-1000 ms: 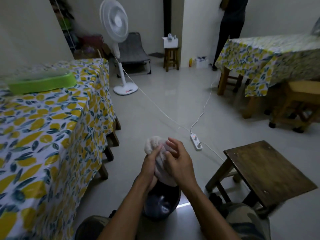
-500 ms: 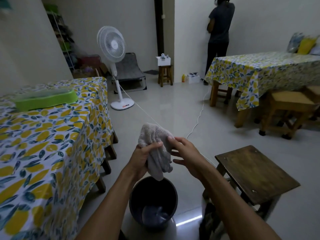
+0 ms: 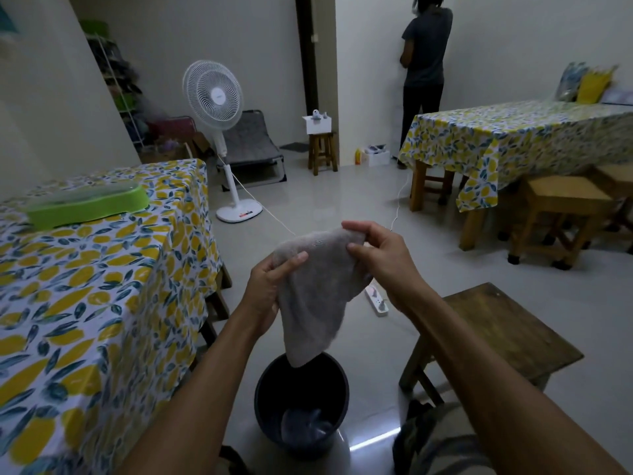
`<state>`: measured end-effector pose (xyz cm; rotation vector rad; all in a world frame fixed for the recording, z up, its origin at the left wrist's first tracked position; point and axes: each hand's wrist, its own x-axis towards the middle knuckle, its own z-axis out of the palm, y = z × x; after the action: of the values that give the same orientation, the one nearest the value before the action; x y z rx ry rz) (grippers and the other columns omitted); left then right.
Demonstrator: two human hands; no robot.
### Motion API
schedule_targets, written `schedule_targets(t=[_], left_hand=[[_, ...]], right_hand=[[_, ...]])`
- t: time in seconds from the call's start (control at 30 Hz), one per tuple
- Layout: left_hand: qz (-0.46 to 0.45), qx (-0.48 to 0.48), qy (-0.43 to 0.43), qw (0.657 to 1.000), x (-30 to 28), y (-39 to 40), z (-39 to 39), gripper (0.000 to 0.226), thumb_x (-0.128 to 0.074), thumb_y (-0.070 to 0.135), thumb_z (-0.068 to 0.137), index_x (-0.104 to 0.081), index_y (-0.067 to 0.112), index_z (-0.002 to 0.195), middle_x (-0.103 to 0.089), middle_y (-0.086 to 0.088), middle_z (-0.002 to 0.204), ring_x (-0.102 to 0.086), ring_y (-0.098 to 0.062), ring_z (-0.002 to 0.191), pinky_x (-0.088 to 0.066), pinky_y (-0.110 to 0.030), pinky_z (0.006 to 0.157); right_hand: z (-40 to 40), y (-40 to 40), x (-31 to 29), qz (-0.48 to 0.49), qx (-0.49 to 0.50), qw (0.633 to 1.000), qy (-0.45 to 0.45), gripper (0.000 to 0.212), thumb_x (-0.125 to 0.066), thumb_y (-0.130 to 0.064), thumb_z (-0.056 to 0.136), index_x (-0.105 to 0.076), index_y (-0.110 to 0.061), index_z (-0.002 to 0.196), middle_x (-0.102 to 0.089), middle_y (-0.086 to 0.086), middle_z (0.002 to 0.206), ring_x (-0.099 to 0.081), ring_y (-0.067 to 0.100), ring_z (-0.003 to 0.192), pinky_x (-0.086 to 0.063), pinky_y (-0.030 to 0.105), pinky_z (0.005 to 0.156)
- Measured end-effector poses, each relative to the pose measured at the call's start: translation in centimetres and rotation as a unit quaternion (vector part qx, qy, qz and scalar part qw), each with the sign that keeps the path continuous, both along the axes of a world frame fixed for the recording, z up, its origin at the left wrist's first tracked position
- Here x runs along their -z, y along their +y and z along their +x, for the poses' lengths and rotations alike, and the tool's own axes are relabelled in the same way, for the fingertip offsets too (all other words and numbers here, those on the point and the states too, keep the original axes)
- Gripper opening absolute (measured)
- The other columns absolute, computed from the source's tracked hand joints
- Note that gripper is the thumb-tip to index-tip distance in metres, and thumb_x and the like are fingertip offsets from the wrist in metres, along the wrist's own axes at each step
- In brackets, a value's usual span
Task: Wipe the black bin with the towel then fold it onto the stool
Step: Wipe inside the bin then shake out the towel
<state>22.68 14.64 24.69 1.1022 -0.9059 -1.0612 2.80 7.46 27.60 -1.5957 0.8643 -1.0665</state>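
Both hands hold the towel [image 3: 313, 286] up in the air in front of the person. The left hand [image 3: 270, 287] is closed on the towel's left edge, thumb pressed across the front of the cloth and fingers wrapped behind it. The right hand [image 3: 380, 258] pinches the top right corner between thumb and fingertips, the remaining fingers curled loosely. Between the two hands the top edge of the towel is stretched out, and the rest of the beige cloth hangs down from them in a loose point.

Directly below the hands, the black bin [image 3: 301, 402] stands upright on the pale floor, the towel's lowest tip dangling just above its rim; whether it touches the rim is hard to tell. Something greyish, perhaps a liner or a reflection, lies in the bin's bottom. Below and to the right of the right hand stands the dark wooden stool [image 3: 496, 341], its top bare. A white power strip [image 3: 376, 301] lies on the floor just beneath the right wrist.
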Motion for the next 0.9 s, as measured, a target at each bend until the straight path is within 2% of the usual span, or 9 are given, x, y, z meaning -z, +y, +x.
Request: schedule_targets(t=[0.1, 0.23, 0.33, 0.4, 0.47, 0.53, 0.7, 0.8, 0.9], left_hand=[[-0.014, -0.004, -0.033, 0.999, -0.3, -0.4, 0.4, 0.038, -0.072, 0.013, 0.091, -0.068, 0.008, 0.129, -0.073, -0.014, 0.124, -0.068, -0.031, 0.117, -0.052, -0.047, 0.103], [0.000, -0.008, -0.058, 0.998, -0.6, -1.0, 0.8, 0.054, -0.080, 0.030, 0.085, -0.061, 0.010, 0.131, -0.071, -0.010, 0.125, -0.066, -0.032, 0.119, -0.053, -0.050, 0.102], [0.000, -0.108, -0.177, 0.978, -1.3, -1.2, -0.7, 0.080, -0.086, 0.052, 0.071, -0.047, 0.025, 0.136, -0.058, 0.002, 0.128, -0.059, -0.014, 0.116, -0.052, -0.029, 0.091], [-0.067, -0.178, -0.286, 0.939, -1.5, -1.2, -1.9, 0.066, -0.081, 0.059, 0.074, -0.054, 0.027, 0.125, -0.057, 0.006, 0.118, -0.055, -0.002, 0.105, -0.045, -0.017, 0.078], [-0.106, -0.109, -0.339, 0.928, -2.0, -1.3, -3.1, 0.045, -0.075, 0.058, 0.080, -0.064, 0.024, 0.107, -0.062, 0.007, 0.101, -0.059, 0.000, 0.089, -0.044, -0.013, 0.070], [-0.072, -0.009, -0.314, 0.947, -2.4, -1.3, -3.8, 0.033, -0.076, 0.042, 0.087, -0.065, 0.017, 0.105, -0.069, 0.001, 0.095, -0.067, -0.001, 0.084, -0.050, -0.014, 0.066], [-0.040, 0.049, -0.274, 0.960, -2.4, -2.2, -3.7, 0.036, -0.081, 0.017, 0.086, -0.065, 0.012, 0.118, -0.072, -0.015, 0.107, -0.074, -0.022, 0.099, -0.062, -0.031, 0.084], [-0.031, 0.087, -0.250, 0.964, -2.4, -2.9, -4.2, 0.033, -0.080, 0.009, 0.085, -0.067, 0.009, 0.115, -0.072, -0.021, 0.104, -0.074, -0.027, 0.097, -0.061, -0.033, 0.082], [-0.003, 0.121, -0.274, 0.954, -2.8, -4.0, -4.8, 0.038, -0.083, 0.009, 0.082, -0.066, 0.015, 0.115, -0.072, -0.016, 0.104, -0.073, -0.025, 0.097, -0.062, -0.031, 0.078]], right_hand=[[-0.4, -0.3, -2.0, -0.034, -0.015, 0.999, 0.025, 0.041, -0.061, -0.002, 0.098, -0.066, -0.024, 0.131, -0.066, -0.010, 0.116, -0.063, 0.010, 0.106, -0.058, 0.019, 0.074], [-0.5, -0.4, -3.7, -0.059, -0.048, 0.995, 0.064, 0.041, -0.060, -0.001, 0.098, -0.066, -0.024, 0.132, -0.064, -0.005, 0.129, -0.061, 0.019, 0.121, -0.060, 0.038, 0.096], [-0.1, -0.5, -3.7, -0.081, -0.052, 0.990, 0.104, 0.038, -0.060, -0.006, 0.099, -0.066, -0.026, 0.131, -0.063, -0.001, 0.133, -0.061, 0.021, 0.122, -0.060, 0.043, 0.095], [0.3, -0.5, -3.3, -0.081, -0.037, 0.990, 0.113, 0.032, -0.061, -0.011, 0.100, -0.067, -0.027, 0.127, -0.065, 0.003, 0.127, -0.064, 0.022, 0.116, -0.062, 0.044, 0.091], [0.6, -0.5, -2.7, -0.060, -0.045, 0.991, 0.112, 0.028, -0.059, -0.013, 0.101, -0.067, -0.025, 0.126, -0.068, 0.006, 0.122, -0.067, 0.024, 0.112, -0.062, 0.044, 0.089], [0.4, -0.4, -2.2, -0.027, -0.066, 0.993, 0.094, 0.030, -0.056, -0.005, 0.101, -0.067, -0.019, 0.125, -0.072, 0.010, 0.116, -0.071, 0.028, 0.108, -0.063, 0.043, 0.088], [-1.3, -0.9, -2.0, 0.062, -0.134, 0.989, 0.024, 0.046, -0.055, 0.011, 0.095, -0.061, -0.012, 0.135, -0.070, 0.023, 0.119, -0.071, 0.037, 0.110, -0.059, 0.046, 0.096], [-2.4, -1.2, -2.1, 0.066, -0.139, 0.987, 0.042, 0.050, -0.060, 0.012, 0.092, -0.060, -0.013, 0.136, -0.070, 0.025, 0.118, -0.073, 0.037, 0.106, -0.059, 0.048, 0.096], [-3.5, -1.7, -1.9, 0.071, -0.121, 0.988, 0.060, 0.051, -0.061, 0.011, 0.090, -0.061, -0.014, 0.134, -0.072, 0.019, 0.116, -0.073, 0.032, 0.105, -0.060, 0.046, 0.095]])
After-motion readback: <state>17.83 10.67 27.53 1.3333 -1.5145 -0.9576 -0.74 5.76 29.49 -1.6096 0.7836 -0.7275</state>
